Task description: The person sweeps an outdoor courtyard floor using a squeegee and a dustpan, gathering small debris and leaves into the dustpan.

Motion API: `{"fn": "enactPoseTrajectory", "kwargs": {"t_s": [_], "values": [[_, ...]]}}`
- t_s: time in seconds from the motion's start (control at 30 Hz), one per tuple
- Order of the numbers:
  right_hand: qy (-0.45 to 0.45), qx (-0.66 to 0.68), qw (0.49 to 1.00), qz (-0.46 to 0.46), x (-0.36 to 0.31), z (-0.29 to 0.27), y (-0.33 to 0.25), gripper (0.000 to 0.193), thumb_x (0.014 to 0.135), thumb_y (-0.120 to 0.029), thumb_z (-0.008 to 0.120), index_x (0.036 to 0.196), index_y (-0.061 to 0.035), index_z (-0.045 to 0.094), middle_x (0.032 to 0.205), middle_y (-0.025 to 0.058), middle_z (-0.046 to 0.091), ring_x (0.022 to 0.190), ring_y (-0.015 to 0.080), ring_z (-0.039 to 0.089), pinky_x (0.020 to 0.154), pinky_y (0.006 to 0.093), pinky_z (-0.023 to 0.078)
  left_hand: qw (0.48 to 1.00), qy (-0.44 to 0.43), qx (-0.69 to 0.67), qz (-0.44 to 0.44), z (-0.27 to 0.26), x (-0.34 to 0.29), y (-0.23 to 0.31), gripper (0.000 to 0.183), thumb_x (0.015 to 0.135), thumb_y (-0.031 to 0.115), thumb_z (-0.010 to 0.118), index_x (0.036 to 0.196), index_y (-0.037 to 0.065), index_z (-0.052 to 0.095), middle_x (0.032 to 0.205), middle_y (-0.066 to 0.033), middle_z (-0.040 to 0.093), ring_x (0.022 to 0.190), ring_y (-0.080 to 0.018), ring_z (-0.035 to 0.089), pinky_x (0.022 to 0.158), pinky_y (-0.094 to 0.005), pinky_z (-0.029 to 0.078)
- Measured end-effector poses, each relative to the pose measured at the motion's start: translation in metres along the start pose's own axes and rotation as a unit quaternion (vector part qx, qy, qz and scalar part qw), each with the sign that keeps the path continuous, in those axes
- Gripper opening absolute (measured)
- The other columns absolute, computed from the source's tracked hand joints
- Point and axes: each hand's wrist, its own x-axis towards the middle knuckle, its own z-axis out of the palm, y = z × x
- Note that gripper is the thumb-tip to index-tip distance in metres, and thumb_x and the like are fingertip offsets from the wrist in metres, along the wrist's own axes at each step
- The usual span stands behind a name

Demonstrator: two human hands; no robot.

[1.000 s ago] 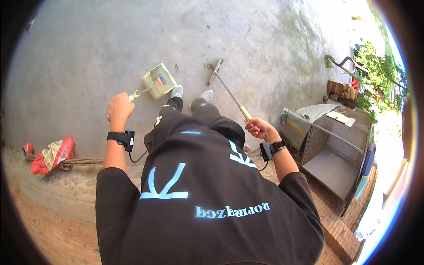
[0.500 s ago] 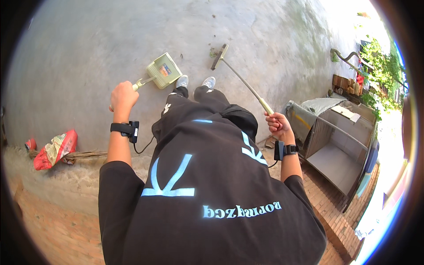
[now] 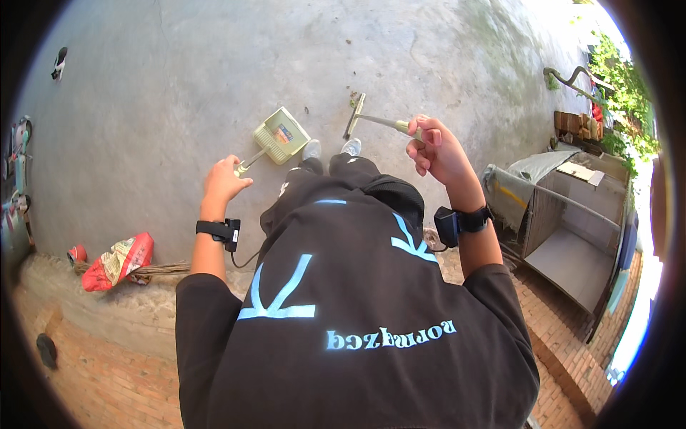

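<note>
I stand on a grey concrete floor (image 3: 179, 93) in a black shirt. My left hand (image 3: 224, 180) grips the handle of a pale green dustpan (image 3: 281, 136), which hangs just above the floor in front of my left shoe. My right hand (image 3: 436, 149) is raised and closed around the handle of a broom (image 3: 368, 120); its narrow head rests near the floor ahead of my right shoe. A few bits of debris (image 3: 351, 94) lie just beyond the broom head. Both wrists carry black bands.
A red and white bag (image 3: 118, 260) lies on a low concrete ledge at my left, by some sticks. At the right stands a grey open cabinet (image 3: 572, 229) on brick paving. Green plants and stacked things (image 3: 586, 121) line the far right.
My right hand has risen and swung toward the middle, bringing the broom handle up steeply. The dustpan has stayed in front of my feet in my left hand.
</note>
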Motion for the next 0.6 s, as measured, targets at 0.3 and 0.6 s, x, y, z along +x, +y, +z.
{"fn": "enactPoseTrajectory", "kwargs": {"t_s": [0.3,0.6], "values": [[-0.169,-0.211,0.963,0.006,0.002,0.085,-0.013,0.038,0.095,-0.04,0.029,0.074,-0.0113,0.042,0.062,0.0105,0.058,0.054,0.0177,0.059,0.048,0.0254,0.046,0.913,0.062,-0.248,0.316,-0.042,-0.02,0.146,0.08,0.057,0.028,0.079,0.126,0.009,0.044,0.113,-0.0156,0.057,0.104,-0.0251,0.055,0.085,-0.036,0.046],[-0.146,-0.312,0.933,-0.101,0.024,-0.018,0.029,0.058,0.087,-0.036,0.055,0.134,-0.0097,0.035,0.12,0.0128,0.053,0.111,0.0202,0.051,0.099,0.036,0.034,0.83,0.083,-0.382,0.399,-0.01,0.025,0.174,0.019,0.083,0.01,0.063,0.067,0.003,0.056,0.064,-0.004,0.059,0.06,-0.0069,0.052,0.055,-0.0243,0.042]]}}
